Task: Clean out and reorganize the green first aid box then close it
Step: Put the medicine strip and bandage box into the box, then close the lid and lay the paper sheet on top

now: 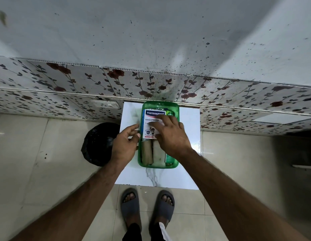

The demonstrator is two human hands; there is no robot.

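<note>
The green first aid box lies lidless on a white marble-patterned table. In its far half lies a white and blue Hansaplast plaster box. Two rolled bandages fill the near half, with a green packet at their right. My right hand rests flat on the plaster box, fingers spread over it. My left hand touches the green box's left rim, thumb and fingers apart, next to the plaster box's edge. No lid is visible.
A bin lined with a black bag stands on the floor left of the table. A flower-patterned tiled wall runs right behind the table. My feet in grey slippers are at the table's near edge.
</note>
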